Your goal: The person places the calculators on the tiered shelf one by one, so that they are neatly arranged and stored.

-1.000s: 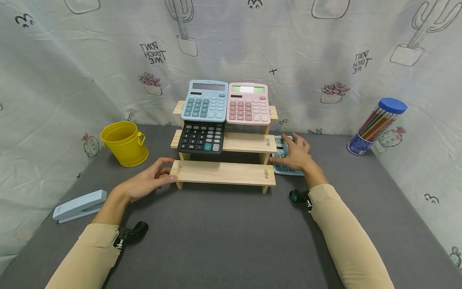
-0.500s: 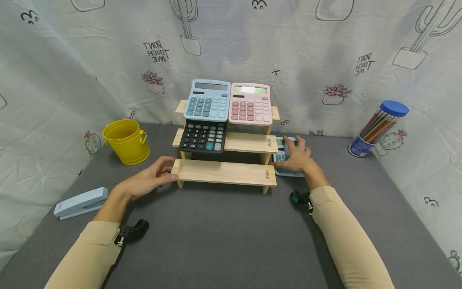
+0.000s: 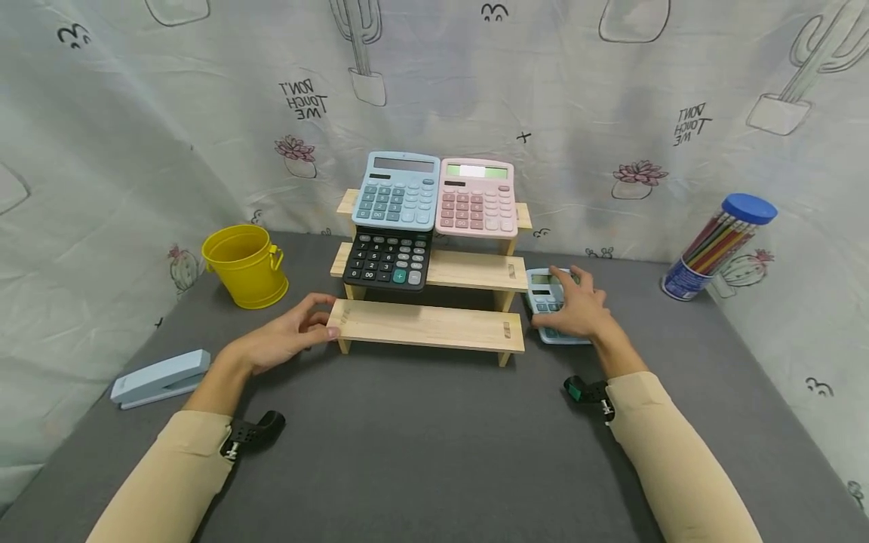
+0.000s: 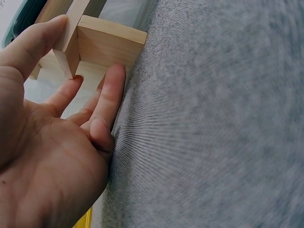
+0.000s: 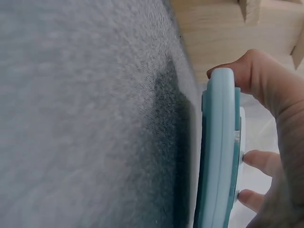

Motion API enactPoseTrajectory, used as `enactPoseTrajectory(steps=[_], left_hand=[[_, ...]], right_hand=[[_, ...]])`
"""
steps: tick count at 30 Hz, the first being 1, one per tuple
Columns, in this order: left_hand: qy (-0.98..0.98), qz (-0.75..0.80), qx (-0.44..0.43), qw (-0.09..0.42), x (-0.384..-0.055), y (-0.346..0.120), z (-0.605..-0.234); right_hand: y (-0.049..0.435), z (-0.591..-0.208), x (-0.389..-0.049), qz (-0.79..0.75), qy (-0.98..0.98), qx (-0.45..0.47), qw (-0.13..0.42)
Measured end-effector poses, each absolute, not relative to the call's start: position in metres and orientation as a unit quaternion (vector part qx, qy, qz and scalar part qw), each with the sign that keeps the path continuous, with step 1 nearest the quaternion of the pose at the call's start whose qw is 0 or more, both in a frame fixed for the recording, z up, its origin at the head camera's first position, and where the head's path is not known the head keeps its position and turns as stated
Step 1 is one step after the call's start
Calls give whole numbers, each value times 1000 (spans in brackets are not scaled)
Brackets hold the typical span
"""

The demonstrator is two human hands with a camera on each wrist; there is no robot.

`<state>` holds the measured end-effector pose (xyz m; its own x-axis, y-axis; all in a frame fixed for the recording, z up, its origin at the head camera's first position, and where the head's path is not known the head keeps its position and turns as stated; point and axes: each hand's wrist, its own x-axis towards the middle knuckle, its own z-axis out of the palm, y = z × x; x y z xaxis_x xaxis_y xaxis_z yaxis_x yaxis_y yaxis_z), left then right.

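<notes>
A three-tier wooden stand (image 3: 434, 326) stands at the middle of the table. At the left end of its lowest board, my left hand (image 3: 281, 339) grips the edge; in the left wrist view the thumb lies on one face and a fingertip touches the far edge. Right of the stand, my right hand (image 3: 575, 308) holds a light blue calculator (image 3: 543, 288). In the right wrist view the thumb hooks the calculator's edge, two fingertips touch its key side, and a shadow lies beside it on the cloth.
A blue calculator (image 3: 397, 192) and a pink calculator (image 3: 475, 200) rest on the top tier, a black calculator (image 3: 387, 260) on the middle one. A yellow bucket (image 3: 247, 271) and blue stapler (image 3: 163, 377) are left; a pencil tub (image 3: 706, 260) is right.
My right hand and the light blue calculator have moved right and slightly nearer, away from the stand. My left hand stays at the lowest board. The head view has shifted slightly.
</notes>
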<state>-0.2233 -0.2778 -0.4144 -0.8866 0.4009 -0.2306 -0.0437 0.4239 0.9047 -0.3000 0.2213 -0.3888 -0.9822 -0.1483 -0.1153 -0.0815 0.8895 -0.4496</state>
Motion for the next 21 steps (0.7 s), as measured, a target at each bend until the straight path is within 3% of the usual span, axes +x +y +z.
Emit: enactPoseTrajectory(steps=[21], left_hand=[[817, 522, 109, 218, -224, -279, -415]], right_hand=[[239, -338, -245, -282, 951, -122, 16]])
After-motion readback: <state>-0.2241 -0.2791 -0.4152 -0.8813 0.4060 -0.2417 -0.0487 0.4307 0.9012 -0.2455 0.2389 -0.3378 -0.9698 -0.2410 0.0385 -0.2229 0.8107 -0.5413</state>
